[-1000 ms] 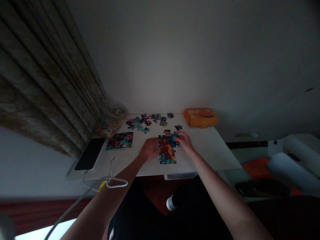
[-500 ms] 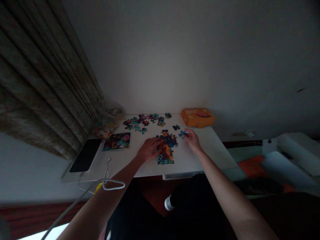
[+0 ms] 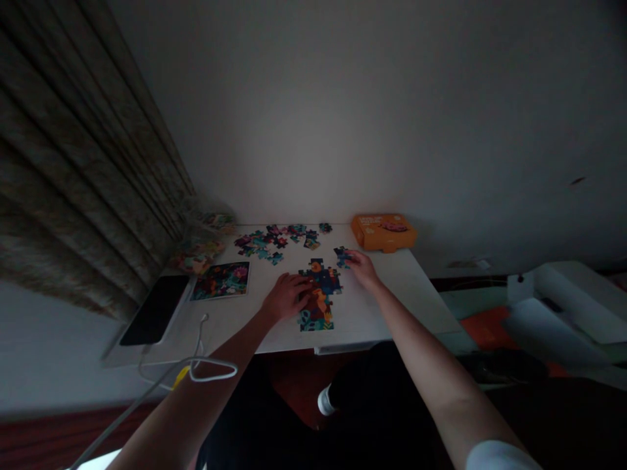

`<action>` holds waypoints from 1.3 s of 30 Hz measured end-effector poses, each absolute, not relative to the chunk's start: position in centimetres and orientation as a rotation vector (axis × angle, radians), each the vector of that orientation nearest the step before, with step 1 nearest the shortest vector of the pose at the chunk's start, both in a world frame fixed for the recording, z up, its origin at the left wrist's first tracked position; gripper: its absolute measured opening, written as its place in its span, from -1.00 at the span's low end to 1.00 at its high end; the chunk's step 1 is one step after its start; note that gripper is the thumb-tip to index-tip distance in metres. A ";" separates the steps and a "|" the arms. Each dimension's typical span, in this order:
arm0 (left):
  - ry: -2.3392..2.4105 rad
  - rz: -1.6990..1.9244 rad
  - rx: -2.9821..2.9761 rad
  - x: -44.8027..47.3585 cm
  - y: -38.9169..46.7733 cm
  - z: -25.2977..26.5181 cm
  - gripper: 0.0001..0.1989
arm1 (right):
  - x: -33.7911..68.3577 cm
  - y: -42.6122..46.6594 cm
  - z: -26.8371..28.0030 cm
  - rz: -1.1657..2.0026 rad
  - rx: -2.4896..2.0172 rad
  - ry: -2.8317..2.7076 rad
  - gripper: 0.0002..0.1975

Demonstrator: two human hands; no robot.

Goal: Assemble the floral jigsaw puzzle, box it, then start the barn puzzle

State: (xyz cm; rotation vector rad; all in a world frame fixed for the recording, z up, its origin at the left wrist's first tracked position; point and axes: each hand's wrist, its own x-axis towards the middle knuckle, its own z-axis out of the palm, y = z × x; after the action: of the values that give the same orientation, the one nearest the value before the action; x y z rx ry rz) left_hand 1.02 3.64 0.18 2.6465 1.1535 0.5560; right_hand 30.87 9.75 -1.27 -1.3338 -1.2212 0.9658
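Just right of the far end of the partial jigsaw [image 3: 321, 299], the right hand [image 3: 361, 269] pinches a blue jigsaw piece [image 3: 341, 262], while the left hand [image 3: 287, 297] lies loosely spread across the partial jigsaw's left edge.

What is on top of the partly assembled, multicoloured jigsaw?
The bare left hand overlaps the left edge of the jigsaw; the surface it covers cannot be seen.

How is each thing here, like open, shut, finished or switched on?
Jigsaw puzzle: partly joined.
Blue puzzle piece: held in the right hand.
Other puzzle pieces: scattered.
Left hand: resting on the puzzle.
Orange box: looks shut.
Phone: screen dark.
Picture card: lying flat.
Curtain: hanging in folds.
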 end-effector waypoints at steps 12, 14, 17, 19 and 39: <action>1.124 0.588 2.643 1.0 3.7 0.3 -0.67 | 28.9 12.9 -0.2 1.143 -1.324 -1.337 -0.51; 1.126 0.589 2.636 0.9 3.7 0.4 -0.68 | 28.7 13.3 0.0 1.199 -1.320 -1.351 -0.52; 1.133 0.586 2.624 0.9 3.7 0.5 -0.70 | 28.5 13.7 0.2 1.248 -1.290 -1.438 -0.61; 1.134 0.592 2.615 0.9 3.7 0.5 -0.70 | 28.4 14.0 0.1 1.248 -1.298 -1.518 -0.68; 1.131 0.605 2.620 0.9 3.6 0.5 -0.68 | 27.4 12.1 -0.8 0.534 -1.661 -1.972 -0.70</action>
State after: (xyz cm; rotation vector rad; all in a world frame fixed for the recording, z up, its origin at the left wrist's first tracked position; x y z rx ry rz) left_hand 0.93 3.64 0.50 2.6198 1.1307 0.6046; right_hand 27.37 12.11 -0.77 -1.6609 -1.9724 0.5341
